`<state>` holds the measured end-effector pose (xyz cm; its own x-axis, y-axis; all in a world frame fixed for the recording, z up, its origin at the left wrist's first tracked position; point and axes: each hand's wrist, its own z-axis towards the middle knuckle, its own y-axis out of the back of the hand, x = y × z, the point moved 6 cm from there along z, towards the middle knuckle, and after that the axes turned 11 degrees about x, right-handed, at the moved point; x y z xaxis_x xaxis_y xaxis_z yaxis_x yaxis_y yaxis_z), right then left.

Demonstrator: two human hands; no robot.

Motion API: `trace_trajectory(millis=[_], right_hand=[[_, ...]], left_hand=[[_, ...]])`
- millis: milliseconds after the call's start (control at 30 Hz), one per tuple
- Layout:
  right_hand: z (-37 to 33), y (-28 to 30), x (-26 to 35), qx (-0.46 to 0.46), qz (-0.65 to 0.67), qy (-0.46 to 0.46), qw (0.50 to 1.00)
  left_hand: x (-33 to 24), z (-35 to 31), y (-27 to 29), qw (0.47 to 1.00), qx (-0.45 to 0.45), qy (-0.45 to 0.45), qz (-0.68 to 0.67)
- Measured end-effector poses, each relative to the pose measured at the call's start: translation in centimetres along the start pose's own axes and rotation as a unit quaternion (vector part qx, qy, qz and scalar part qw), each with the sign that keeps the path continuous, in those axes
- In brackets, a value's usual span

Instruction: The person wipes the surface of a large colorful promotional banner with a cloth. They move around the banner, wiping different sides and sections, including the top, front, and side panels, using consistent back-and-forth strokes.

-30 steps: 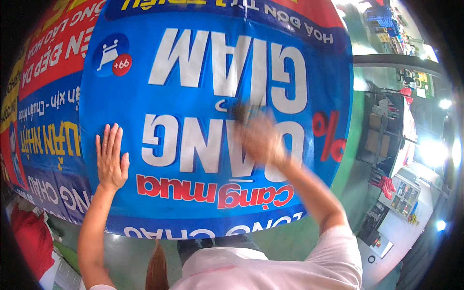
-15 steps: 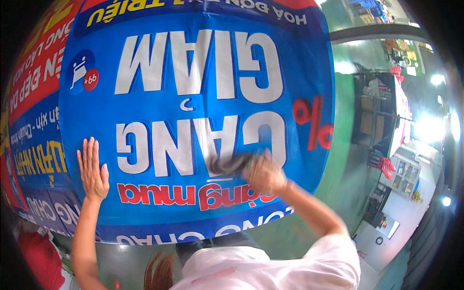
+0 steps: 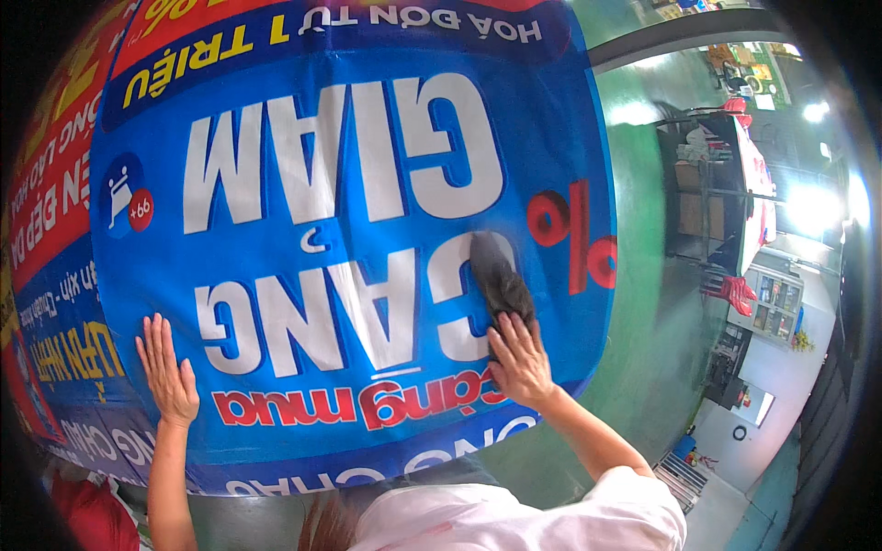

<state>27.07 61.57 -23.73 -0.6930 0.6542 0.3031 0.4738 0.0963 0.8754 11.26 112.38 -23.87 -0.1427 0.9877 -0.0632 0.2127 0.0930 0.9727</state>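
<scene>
Plainly, the dark cloth point(image 3: 501, 275) lies bunched lengthwise on the blue banner point(image 3: 395, 234), across the edge of a big white letter; its near end meets the fingertips of the right hand point(image 3: 521, 358), and the rest runs out ahead of them, between eleven and twelve o'clock; those fingers are extended and a little parted, though whether they pinch the cloth I cannot tell; at nine o'clock from there, well apart, the left hand point(image 3: 168, 381) rests flat on the banner, fingers straight and thumb held out, nothing in its grasp; farther out, green floor point(image 3: 625, 386) shows at four o'clock, red fabric point(image 3: 92, 514) at eight, the white shirt point(image 3: 524, 519) at six.
</scene>
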Motion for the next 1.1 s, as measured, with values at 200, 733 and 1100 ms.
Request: trace_trajectory(millis=[200, 733, 1100], right_hand=[[17.6, 8.1, -16.7, -0.155, -0.209, -0.048, 0.964], [27.9, 14.4, -7.1, -0.280, 0.016, 0.006, 0.960], [-2.1, 0.7, 1.0, -0.318, 0.014, -0.358, 0.878]], left_hand=[[0.0, -0.1, -0.1, 1.000, 0.000, 0.002, 0.028], [0.0, -0.1, 0.1, 1.000, 0.012, 0.005, 0.000], [-0.2, 0.1, 0.2, 1.000, -0.006, -0.007, 0.009]])
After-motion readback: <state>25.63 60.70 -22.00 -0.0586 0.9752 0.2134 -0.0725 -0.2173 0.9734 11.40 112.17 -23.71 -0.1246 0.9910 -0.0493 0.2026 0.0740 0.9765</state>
